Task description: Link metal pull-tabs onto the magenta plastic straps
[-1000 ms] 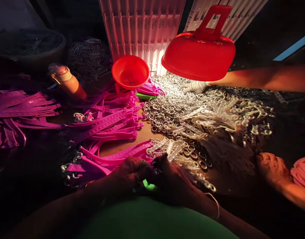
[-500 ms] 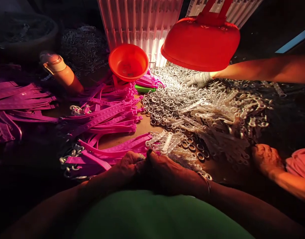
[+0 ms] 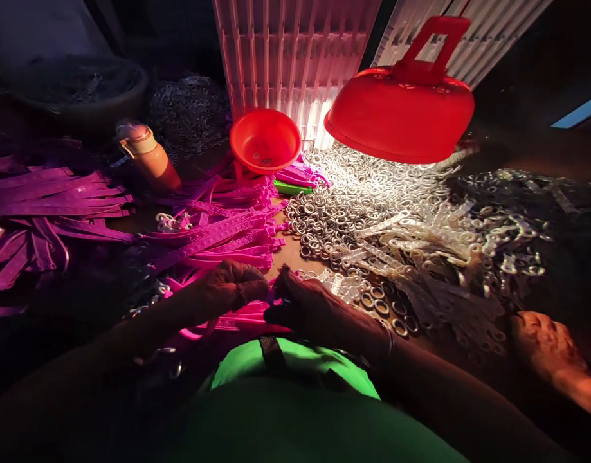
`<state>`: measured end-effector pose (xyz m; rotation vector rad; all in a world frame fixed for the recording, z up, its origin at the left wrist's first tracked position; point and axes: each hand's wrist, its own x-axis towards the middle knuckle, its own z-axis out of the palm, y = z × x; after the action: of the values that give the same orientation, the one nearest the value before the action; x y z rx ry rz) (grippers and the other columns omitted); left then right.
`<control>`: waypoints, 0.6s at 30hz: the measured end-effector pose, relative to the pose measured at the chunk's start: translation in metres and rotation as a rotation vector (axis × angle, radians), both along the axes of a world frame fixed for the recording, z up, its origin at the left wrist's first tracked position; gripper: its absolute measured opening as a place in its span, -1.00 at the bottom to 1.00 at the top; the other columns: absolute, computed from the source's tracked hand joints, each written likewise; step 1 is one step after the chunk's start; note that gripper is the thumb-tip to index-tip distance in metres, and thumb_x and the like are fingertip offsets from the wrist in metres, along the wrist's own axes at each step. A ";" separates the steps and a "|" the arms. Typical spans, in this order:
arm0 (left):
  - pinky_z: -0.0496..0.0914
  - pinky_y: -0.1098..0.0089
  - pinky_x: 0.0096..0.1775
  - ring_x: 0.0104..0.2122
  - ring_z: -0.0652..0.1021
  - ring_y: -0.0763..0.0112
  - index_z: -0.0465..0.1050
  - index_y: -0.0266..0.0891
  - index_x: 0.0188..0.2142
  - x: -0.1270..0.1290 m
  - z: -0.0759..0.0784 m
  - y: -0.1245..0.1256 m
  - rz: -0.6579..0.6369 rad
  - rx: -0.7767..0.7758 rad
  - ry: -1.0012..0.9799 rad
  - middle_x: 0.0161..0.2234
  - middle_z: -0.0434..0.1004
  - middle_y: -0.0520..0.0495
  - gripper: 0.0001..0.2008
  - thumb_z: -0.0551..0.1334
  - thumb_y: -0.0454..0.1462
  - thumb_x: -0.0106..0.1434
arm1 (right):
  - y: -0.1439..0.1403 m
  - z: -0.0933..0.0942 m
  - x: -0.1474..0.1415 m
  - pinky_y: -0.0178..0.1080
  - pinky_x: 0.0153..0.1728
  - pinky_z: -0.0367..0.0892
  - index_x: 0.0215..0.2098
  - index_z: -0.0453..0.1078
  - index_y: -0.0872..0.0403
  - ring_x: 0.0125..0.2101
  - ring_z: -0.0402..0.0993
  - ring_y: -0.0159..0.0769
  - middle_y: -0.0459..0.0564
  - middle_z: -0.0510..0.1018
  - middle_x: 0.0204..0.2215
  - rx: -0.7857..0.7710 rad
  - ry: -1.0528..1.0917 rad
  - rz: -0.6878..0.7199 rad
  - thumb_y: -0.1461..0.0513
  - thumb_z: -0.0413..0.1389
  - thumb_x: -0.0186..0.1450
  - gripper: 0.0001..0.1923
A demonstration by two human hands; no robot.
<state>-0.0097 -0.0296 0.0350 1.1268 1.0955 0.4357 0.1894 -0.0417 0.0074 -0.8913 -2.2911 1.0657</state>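
Work with left hand (image 3: 235,286) and right hand (image 3: 319,308) nearly meeting just above the near pink straps (image 3: 244,319), fingers bent inward on both. Too dark at the fingertips to tell whether closed fully or gripping what; judging by the pose, perhaps pinching something small. Best to steady with one hand and adjust with the other, using fingertip pressure only. Tilt both wrists toward the glow beneath the red lampshade (image 3: 401,119), to lift the fine work out of shadow. Find pink straps below and to the left, with metal rings (image 3: 382,301) and pale strips (image 3: 341,284) just beyond the right hand; avoid sweeping through either pile when turning. Confirm the hold by feel before loosening, and move gently, without tugging.
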 end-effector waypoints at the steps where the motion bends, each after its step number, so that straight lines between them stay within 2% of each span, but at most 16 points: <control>1: 0.04 0.53 -0.58 -0.63 0.18 0.60 0.49 -0.34 -0.46 0.000 -0.004 -0.002 0.025 -0.022 -0.013 -0.65 0.26 0.08 -0.69 0.32 -0.08 0.02 | 0.001 -0.003 -0.001 -0.37 -0.53 0.01 -0.23 0.18 0.14 -0.55 0.15 -0.51 -0.14 0.36 -0.52 0.008 0.020 0.006 0.13 0.09 0.28 -0.74; 5: -0.06 0.51 -0.60 -0.66 0.09 0.63 0.42 -0.33 -0.52 -0.001 -0.023 -0.016 0.061 -0.147 -0.107 -0.68 0.15 0.12 -0.61 0.31 0.00 0.03 | -0.005 -0.008 0.004 -0.38 -0.51 0.04 -0.16 0.14 0.14 -0.51 0.16 -0.50 -0.12 0.36 -0.46 -0.033 0.038 0.123 0.18 0.04 0.32 -0.78; 8: 0.00 0.51 -0.58 -0.65 0.14 0.63 0.35 -0.34 -0.55 0.001 -0.036 -0.028 0.005 -0.236 -0.185 -0.67 0.16 0.11 -0.62 0.30 -0.04 0.08 | -0.017 -0.006 0.013 -0.36 -0.49 0.05 -0.19 0.14 0.14 -0.49 0.18 -0.47 -0.07 0.37 -0.41 -0.053 -0.090 0.198 0.25 -0.01 0.33 -0.87; 11: 0.10 0.49 -0.55 -0.62 0.26 0.58 0.38 -0.34 -0.52 0.009 -0.043 -0.040 0.011 -0.296 -0.321 -0.62 0.27 0.05 -0.65 0.30 -0.06 0.09 | -0.035 -0.005 0.025 -0.34 -0.50 0.01 -0.17 0.15 0.12 -0.48 0.15 -0.43 -0.07 0.36 -0.41 -0.009 -0.283 0.154 0.27 0.02 0.29 -0.84; 13: 0.07 0.49 -0.57 -0.65 0.23 0.58 0.36 -0.34 -0.57 0.017 -0.044 -0.047 0.030 -0.253 -0.396 -0.68 0.20 0.07 -0.60 0.32 -0.02 0.05 | -0.048 -0.004 0.031 -0.33 -0.48 0.02 -0.14 0.15 0.08 -0.45 0.17 -0.39 -0.06 0.36 -0.38 -0.017 -0.358 0.083 0.26 0.03 0.26 -0.79; 16: 0.02 0.51 -0.61 -0.69 0.14 0.63 0.31 -0.33 -0.63 0.026 -0.040 -0.058 0.022 -0.196 -0.387 -0.74 0.07 0.12 -0.54 0.30 0.03 0.04 | -0.063 -0.003 0.035 -0.34 -0.47 0.03 -0.16 0.16 0.02 -0.41 0.21 -0.35 -0.05 0.38 -0.36 -0.118 -0.408 -0.027 0.26 0.00 0.26 -0.83; 18: 0.02 0.52 -0.61 -0.68 0.16 0.63 0.29 -0.32 -0.60 0.028 -0.038 -0.064 0.016 -0.221 -0.351 -0.71 0.12 0.10 -0.52 0.27 0.07 0.06 | -0.069 -0.003 0.035 -0.34 -0.47 0.03 -0.16 0.15 0.01 -0.42 0.23 -0.34 -0.06 0.39 -0.37 -0.177 -0.407 -0.043 0.30 -0.03 0.26 -0.82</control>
<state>0.0187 -0.0936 -0.0027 0.8103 0.8216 0.4913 0.2241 -0.1106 0.0048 -1.3263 -2.5109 1.1688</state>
